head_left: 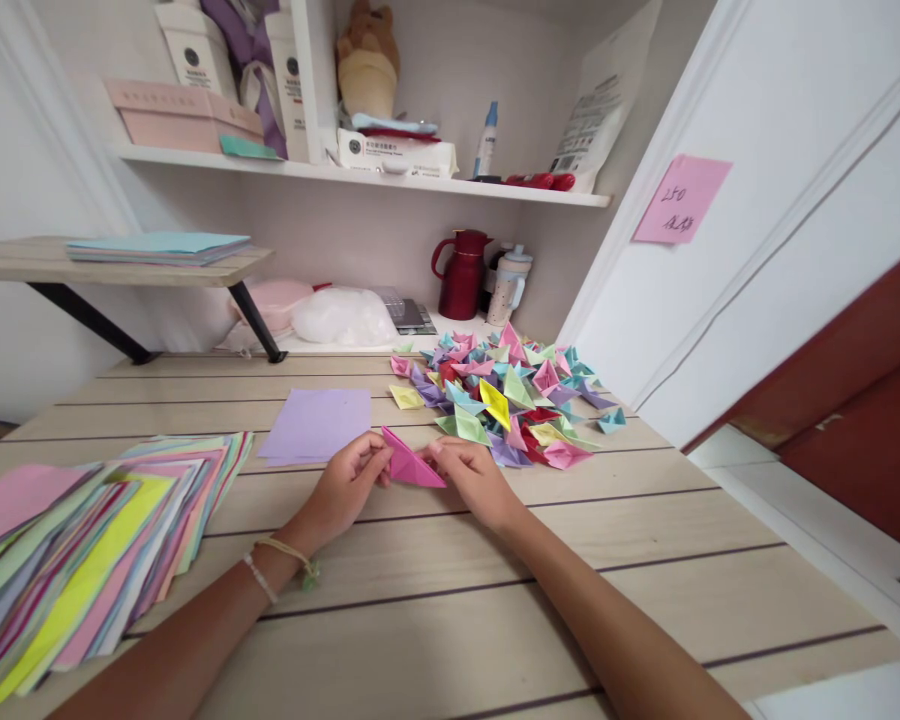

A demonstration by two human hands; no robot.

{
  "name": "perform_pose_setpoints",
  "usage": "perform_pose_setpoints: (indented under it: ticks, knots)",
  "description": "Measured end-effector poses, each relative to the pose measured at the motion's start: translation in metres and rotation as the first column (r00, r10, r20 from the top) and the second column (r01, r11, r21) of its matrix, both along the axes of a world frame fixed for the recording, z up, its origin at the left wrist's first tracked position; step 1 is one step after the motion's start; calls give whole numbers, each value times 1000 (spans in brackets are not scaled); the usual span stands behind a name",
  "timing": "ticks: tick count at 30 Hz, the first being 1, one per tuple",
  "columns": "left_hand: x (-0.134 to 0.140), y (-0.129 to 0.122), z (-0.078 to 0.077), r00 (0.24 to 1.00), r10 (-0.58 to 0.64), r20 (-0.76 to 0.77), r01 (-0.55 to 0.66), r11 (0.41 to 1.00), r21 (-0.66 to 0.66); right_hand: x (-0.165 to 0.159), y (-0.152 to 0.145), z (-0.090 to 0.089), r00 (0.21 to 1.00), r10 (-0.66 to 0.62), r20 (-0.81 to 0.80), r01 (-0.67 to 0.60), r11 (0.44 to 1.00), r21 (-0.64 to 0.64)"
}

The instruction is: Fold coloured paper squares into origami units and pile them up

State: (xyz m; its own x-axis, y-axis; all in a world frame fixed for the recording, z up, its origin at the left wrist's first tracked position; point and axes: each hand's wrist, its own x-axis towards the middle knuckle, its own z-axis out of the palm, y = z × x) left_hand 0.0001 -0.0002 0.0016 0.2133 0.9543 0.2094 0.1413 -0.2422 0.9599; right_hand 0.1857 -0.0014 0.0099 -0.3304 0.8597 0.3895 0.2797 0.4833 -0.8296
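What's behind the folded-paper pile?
Beyond the folded-paper pile: a red jug, a pale lidded cup, and a dark item between them, mostly blocked by the cup. Anything low directly behind the pile is covered; can't tell.

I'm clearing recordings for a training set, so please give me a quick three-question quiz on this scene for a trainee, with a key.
1. True or false: the left hand is holding nothing, well apart from the folded pink paper.
2. Where is the heap of folded papers? A) on the upper shelf; B) on the table, beyond the right hand; C) on the floor.
3. Fill in: the pink note bears the number ____.

Key: 1 false, it grips that paper; 2 B; 3 250.
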Motion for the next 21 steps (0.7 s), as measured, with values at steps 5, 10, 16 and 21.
perform_pose_setpoints:
  ticks: [5, 10, 16, 21]
  knots:
    - [-1, 0, -2, 1000, -4, -27, 4, 1000, 11, 1, 1, 0, 999, -2, -54, -4, 994, -109]
    - [-1, -1, -1, 999, -12, -44, 13, 1000, 12, 0, 0, -1, 997, -4, -82, -11, 982, -190]
    - [1, -4, -1, 997, -71, -20, 71, 997, -3, -1, 0, -7, 997, 73, -11, -74, 975, -209]
    - [1, -4, -2, 998, -56, 25, 56, 998, -12, -3, -3, -7, 998, 16, 54, -13, 998, -67]
